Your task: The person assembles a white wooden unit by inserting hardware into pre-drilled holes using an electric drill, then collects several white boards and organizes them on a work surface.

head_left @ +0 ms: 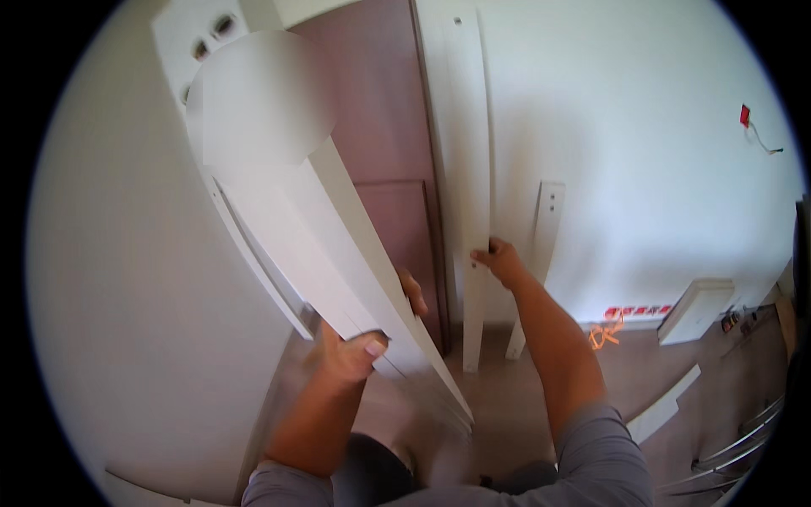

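Observation:
A long white board assembly (338, 262), like a door-frame piece, stands tilted at the left, its upper part blurred. My left hand (355, 351) is closed around its lower part, thumb on the near face; fingers (411, 291) show at the opposite edge. My right hand (500, 260) grips the edge of a tall narrow white board (476, 186), which stands almost upright by the wall. The thumb lies over its front, and the other fingers are partly hidden behind. Round holes (224, 25) show at the upper end of the assembly or behind it.
Behind the boards is a brownish-red door (384, 152). A shorter white board (547, 228) leans on the wall (642, 152) to the right. White panels (698, 311), an orange strap (606, 332), a cut white strip (663, 410) and metal strips (743, 448) lie around the floor's right side.

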Action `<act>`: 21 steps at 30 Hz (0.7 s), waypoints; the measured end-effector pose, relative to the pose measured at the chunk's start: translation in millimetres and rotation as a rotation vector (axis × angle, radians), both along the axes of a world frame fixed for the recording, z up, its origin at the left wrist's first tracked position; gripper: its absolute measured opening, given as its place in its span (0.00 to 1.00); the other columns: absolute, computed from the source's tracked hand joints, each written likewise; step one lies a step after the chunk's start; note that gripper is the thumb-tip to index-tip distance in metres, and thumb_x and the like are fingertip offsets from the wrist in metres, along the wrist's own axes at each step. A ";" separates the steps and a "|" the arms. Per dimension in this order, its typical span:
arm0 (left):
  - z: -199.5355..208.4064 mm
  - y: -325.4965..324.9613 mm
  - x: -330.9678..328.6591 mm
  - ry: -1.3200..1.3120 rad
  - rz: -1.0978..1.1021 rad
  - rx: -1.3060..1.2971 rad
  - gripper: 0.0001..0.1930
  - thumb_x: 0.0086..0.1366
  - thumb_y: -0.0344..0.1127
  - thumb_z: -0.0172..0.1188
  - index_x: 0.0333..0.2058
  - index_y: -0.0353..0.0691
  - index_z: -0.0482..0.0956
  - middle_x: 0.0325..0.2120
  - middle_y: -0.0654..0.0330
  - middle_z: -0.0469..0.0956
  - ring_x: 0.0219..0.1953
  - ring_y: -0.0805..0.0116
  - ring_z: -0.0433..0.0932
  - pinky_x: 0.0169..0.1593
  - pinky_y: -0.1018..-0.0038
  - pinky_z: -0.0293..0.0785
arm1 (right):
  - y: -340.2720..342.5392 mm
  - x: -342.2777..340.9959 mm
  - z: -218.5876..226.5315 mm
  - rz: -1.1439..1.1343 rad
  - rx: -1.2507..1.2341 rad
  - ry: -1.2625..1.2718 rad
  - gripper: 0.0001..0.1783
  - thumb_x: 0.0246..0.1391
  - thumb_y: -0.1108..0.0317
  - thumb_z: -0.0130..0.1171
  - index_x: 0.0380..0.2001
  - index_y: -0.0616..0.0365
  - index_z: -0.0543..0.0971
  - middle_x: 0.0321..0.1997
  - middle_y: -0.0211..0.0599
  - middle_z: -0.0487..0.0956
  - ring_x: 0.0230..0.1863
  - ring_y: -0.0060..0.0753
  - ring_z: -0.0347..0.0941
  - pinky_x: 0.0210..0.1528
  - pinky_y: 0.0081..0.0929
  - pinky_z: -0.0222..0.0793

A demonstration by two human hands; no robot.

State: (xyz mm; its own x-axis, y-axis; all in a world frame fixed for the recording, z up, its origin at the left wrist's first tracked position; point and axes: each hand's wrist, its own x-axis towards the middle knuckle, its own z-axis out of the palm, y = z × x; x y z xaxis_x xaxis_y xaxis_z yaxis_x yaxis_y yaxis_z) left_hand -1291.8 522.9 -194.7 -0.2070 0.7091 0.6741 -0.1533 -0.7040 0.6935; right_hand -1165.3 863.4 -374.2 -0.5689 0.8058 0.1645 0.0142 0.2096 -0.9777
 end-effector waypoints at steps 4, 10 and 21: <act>5.4 -0.4 0.6 0.012 0.005 -0.047 0.37 0.48 0.56 0.78 0.48 0.34 0.74 0.38 0.49 0.77 0.37 0.58 0.80 0.37 0.68 0.77 | 4.8 -3.5 -20.5 -0.023 0.041 0.025 0.20 0.60 0.68 0.66 0.53 0.67 0.79 0.47 0.40 0.84 0.46 0.31 0.78 0.50 0.30 0.73; -4.2 -0.7 -16.8 0.085 -0.220 -0.034 0.43 0.52 0.50 0.70 0.64 0.39 0.64 0.49 0.52 0.74 0.47 0.58 0.77 0.53 0.63 0.75 | -28.7 41.7 -94.2 -0.278 0.094 -0.112 0.23 0.60 0.63 0.66 0.57 0.60 0.79 0.51 0.45 0.84 0.51 0.39 0.79 0.54 0.33 0.73; -5.5 4.6 -23.3 -0.005 -0.132 0.002 0.37 0.53 0.58 0.70 0.53 0.36 0.72 0.44 0.48 0.75 0.42 0.62 0.78 0.40 0.71 0.77 | -468.1 555.2 -479.2 -0.026 -0.268 -1.734 0.10 0.57 0.68 0.60 0.41 0.50 0.84 0.34 0.43 0.83 0.33 0.44 0.81 0.32 0.45 0.74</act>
